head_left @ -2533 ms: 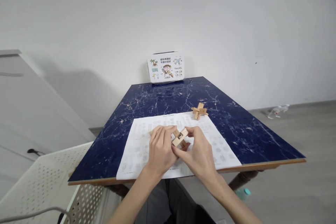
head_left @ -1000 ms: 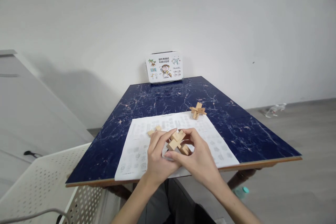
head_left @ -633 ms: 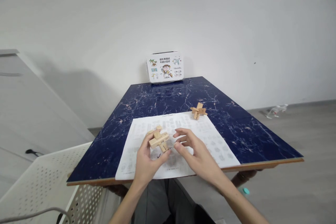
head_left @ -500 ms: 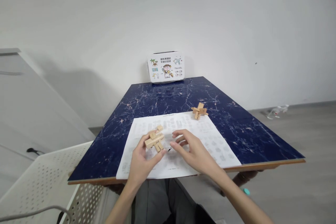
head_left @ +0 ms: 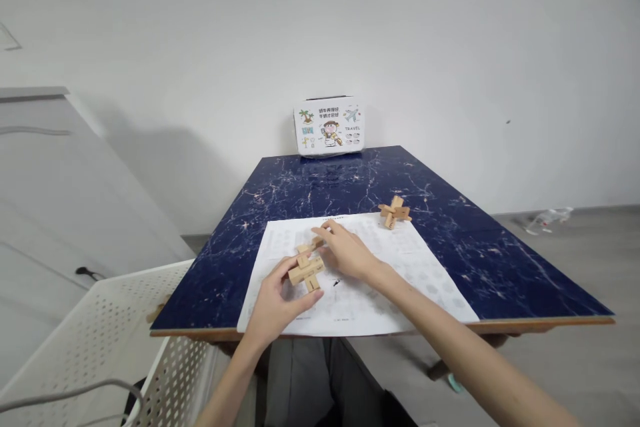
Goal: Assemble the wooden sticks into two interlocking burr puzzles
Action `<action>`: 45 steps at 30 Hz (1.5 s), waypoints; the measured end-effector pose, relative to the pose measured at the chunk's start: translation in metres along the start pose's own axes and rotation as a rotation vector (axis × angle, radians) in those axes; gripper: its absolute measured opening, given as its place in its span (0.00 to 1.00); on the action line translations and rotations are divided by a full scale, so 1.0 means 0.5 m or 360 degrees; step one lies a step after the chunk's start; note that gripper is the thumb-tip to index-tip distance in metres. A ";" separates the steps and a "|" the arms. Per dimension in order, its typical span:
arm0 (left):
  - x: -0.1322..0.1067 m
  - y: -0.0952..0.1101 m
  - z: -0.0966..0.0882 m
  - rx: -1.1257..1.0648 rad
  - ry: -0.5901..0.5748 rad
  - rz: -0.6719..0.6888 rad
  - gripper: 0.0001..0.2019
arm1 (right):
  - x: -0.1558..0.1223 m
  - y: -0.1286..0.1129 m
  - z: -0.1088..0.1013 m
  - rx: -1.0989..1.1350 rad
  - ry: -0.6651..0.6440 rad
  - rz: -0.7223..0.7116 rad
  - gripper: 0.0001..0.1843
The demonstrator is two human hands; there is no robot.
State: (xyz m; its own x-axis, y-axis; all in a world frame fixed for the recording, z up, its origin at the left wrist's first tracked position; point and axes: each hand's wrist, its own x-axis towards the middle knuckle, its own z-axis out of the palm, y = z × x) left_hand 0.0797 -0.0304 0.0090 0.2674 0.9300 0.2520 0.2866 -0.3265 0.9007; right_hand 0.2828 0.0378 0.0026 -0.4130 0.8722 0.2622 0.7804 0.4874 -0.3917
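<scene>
My left hand (head_left: 277,303) is closed around a cross-shaped wooden interlocking puzzle (head_left: 307,270), thumb at its near end and fingers at its far left side. The puzzle is held over the printed paper sheet (head_left: 365,310). Just beyond it, my right hand (head_left: 345,250) reaches in with its fingers bent round a small wooden puzzle piece (head_left: 317,242). That piece is close to the puzzle's far end; whether they touch I cannot tell. A second wooden puzzle (head_left: 395,212), star-like in shape, rests at the sheet's far right corner.
The sheet lies on a dark blue marble-patterned table (head_left: 345,180). A white case with cartoon prints (head_left: 330,127) stands at the back against the wall. To the left is a white perforated basket (head_left: 115,307) with a grey cable (head_left: 65,397) across it.
My right hand has moved forward and left, from open beside the puzzle to a wooden piece beyond it. My left hand keeps its hold. The camera view has shifted slightly left.
</scene>
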 end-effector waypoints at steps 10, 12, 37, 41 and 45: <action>-0.007 -0.012 0.007 0.0072 0.0308 0.0061 0.29 | -0.080 -0.009 -0.052 0.0228 0.0013 0.0129 0.05; -0.008 -0.013 0.009 0.0040 0.0320 0.0084 0.30 | -0.106 -0.015 -0.063 0.0229 0.0074 0.0070 0.07; -0.014 -0.013 0.010 0.0042 0.0340 0.0108 0.30 | -0.105 -0.106 0.017 -0.0264 0.0086 0.0629 0.30; -0.017 -0.011 0.009 0.0047 0.0322 0.0124 0.31 | -0.094 -0.082 0.007 0.0370 0.0197 0.0610 0.32; -0.019 -0.005 0.008 0.0069 0.0298 0.0156 0.31 | -0.108 -0.048 -0.032 0.1561 0.0038 0.0604 0.33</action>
State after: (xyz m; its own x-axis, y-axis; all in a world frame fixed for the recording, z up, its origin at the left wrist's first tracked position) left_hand 0.0803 -0.0389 0.0027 0.1218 0.9072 0.4028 0.3083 -0.4203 0.8534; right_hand 0.2940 -0.0216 0.0118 -0.2033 0.9790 -0.0138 0.1303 0.0131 -0.9914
